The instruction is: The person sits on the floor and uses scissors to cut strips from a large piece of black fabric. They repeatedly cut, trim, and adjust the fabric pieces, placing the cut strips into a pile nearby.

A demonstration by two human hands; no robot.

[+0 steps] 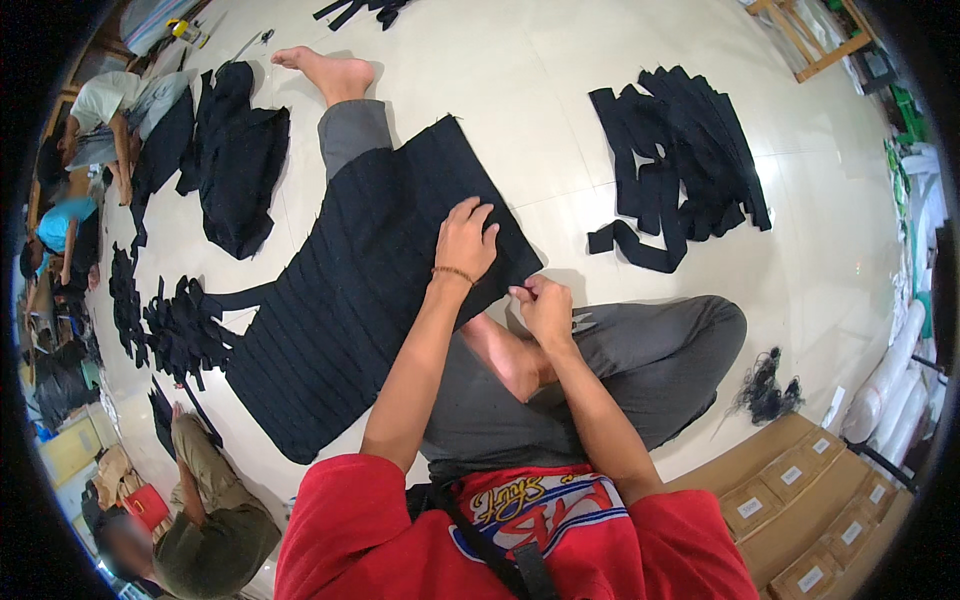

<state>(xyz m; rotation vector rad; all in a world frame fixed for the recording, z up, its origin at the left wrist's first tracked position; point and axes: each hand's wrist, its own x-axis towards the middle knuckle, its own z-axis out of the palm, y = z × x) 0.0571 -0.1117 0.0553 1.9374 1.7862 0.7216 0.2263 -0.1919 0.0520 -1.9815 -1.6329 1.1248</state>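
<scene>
A wide piece of black fabric (330, 310), marked with parallel rows, lies across my outstretched leg and the floor. My left hand (467, 243) rests on it near the right side, fingers apart and slightly bent. My right hand (543, 310) pinches the fabric's corner between thumb and fingers. Beside that hand, a small metallic object (582, 323), too small to make out, lies on my grey trousers (670, 360). My bare foot (500, 365) is tucked under the edge of the fabric.
Black strips (680, 160) pile on the tiled floor (530, 70) at right; more cloth (240, 170) lies left. Co-workers (100, 120) (215, 530) sit along the left. Cardboard boxes (800, 500), white rolls (895, 370), tangled dark threads (765, 390) and a wooden stand (810, 40) are around the right.
</scene>
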